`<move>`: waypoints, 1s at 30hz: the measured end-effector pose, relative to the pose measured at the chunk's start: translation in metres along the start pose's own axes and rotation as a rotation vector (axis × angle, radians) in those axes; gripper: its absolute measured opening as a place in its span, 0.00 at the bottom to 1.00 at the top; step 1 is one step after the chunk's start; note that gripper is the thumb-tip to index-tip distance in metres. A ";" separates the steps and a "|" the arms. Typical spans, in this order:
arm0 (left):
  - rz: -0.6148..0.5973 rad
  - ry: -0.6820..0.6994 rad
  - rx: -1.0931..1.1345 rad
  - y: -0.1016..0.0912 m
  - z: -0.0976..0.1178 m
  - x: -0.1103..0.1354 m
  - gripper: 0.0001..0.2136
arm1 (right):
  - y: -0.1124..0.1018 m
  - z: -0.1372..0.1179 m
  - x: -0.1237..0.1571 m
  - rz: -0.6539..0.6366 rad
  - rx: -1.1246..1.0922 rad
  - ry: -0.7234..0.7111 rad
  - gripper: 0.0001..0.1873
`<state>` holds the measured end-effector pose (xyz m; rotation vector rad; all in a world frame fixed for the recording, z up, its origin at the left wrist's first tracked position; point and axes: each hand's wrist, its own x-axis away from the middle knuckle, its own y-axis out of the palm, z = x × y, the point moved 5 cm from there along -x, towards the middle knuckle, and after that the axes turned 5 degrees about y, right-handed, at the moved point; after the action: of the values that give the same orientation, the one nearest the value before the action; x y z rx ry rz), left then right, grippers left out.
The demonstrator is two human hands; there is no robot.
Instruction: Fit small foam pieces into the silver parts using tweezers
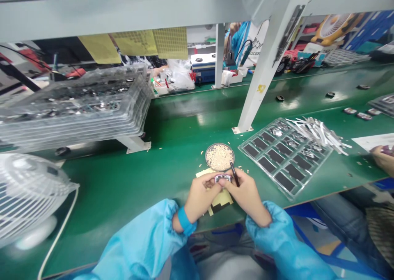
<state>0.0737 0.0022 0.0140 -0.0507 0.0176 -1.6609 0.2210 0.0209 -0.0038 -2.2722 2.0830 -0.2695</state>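
Between both hands is a small rounded device housing (223,178) with a pale rim and dark inside. My left hand (201,193) has its fingers closed on the left side of the housing. My right hand (245,193) grips the other side, its thumb on the front edge, and also has dark tweezers (234,174) tucked along its fingers, pointing up and away. Just beyond the hands sits a round dish (207,162) heaped with small pale beige pieces (220,156). Yellowish paper (224,198) lies beneath the hands.
A clear compartment tray (267,179) of dark flat parts stands right, with white strips (323,134) piled on it. Stacked clear trays (123,120) and a white fan (30,198) are left. A metal post (257,79) rises behind. Another person's hand (383,157) shows far right.
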 end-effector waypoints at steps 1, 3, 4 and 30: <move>-0.010 -0.025 0.037 0.001 -0.002 -0.001 0.15 | -0.003 -0.002 -0.001 0.016 0.019 -0.020 0.19; -0.009 -0.030 0.040 0.000 -0.003 -0.001 0.16 | -0.009 -0.009 -0.002 0.015 0.020 -0.108 0.15; 0.001 -0.020 0.017 0.000 -0.002 -0.002 0.15 | -0.011 -0.013 -0.002 -0.003 0.012 -0.161 0.12; 0.025 0.289 -0.449 -0.005 0.018 -0.004 0.10 | -0.015 -0.037 -0.005 -0.288 0.413 -0.473 0.03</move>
<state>0.0703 0.0065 0.0322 -0.1490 0.6072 -1.5997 0.2299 0.0303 0.0341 -2.1114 1.3349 -0.1355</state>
